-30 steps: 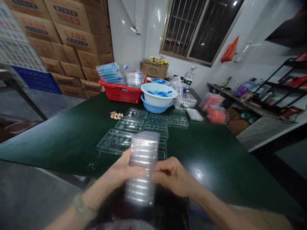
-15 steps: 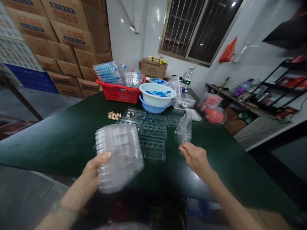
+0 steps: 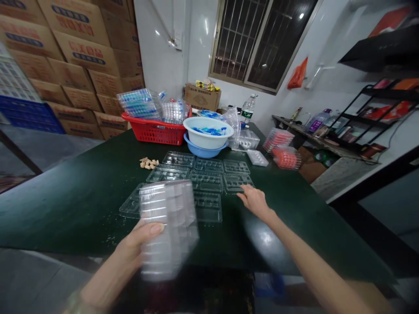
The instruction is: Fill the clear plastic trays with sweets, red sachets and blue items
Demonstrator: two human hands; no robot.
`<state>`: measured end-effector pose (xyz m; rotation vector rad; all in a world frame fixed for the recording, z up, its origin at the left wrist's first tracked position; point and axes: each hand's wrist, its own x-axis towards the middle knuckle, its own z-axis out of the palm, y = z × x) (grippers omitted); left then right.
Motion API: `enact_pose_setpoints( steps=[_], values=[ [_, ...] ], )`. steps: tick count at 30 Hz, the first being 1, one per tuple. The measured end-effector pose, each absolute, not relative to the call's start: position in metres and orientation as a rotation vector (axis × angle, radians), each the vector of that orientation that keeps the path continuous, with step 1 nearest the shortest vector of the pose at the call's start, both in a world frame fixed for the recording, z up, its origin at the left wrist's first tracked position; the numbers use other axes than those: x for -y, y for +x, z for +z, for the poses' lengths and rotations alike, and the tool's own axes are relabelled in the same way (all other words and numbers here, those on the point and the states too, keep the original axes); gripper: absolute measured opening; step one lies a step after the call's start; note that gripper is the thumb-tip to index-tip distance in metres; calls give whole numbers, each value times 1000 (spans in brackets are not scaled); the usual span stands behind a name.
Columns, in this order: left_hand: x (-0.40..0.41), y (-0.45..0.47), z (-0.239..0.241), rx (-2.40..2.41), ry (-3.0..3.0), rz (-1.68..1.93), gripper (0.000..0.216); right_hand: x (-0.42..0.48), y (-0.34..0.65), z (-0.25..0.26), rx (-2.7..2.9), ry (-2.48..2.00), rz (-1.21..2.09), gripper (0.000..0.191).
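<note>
My left hand (image 3: 144, 240) grips a thick stack of clear plastic trays (image 3: 170, 226), tilted up over the near side of the table; motion blurs its lower part. Rows of single clear plastic trays (image 3: 207, 181) lie flat on the green table beyond it, and another tray (image 3: 134, 203) is partly hidden behind the stack. Farther right, my right hand (image 3: 255, 201) is at the near edge of a flat tray (image 3: 237, 182). Its thumb and fingers are apart, with the fingertips at the tray's corner.
Beyond the trays stand a red basket (image 3: 160, 133) of packed trays and a white basin (image 3: 208, 136) of blue pieces on a blue basin (image 3: 204, 150). Small beige pieces (image 3: 149, 163) lie left of the trays. Red-filled packs (image 3: 286, 158) sit at the table's right edge.
My right hand has lowered the upright tray flat onto the table at the right end of the second row, and its fingers have loosened. The left hand still holds the stack. The view has shifted slightly.
</note>
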<state>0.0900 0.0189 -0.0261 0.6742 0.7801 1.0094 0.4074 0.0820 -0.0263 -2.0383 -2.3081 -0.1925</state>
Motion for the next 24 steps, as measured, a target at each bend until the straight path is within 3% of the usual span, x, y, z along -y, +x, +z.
enact_pose_setpoints(
  steps=[4, 7, 12, 24],
  values=[
    [-10, 121, -11, -861, 868, 1040, 49, -17, 339, -4, 2072, -1335, 805, 31],
    [-3, 139, -1, -802, 1019, 1010, 54, 12, 310, 10, 1954, -1138, 1166, 29],
    [5, 143, 6, -735, 983, 920, 52, 14, 310, 15, 1807, -1092, 1374, 27],
    [-2, 135, -23, -614, 999, 905, 54, 28, 316, 11, 1696, -1092, 1481, 28]
  ],
)
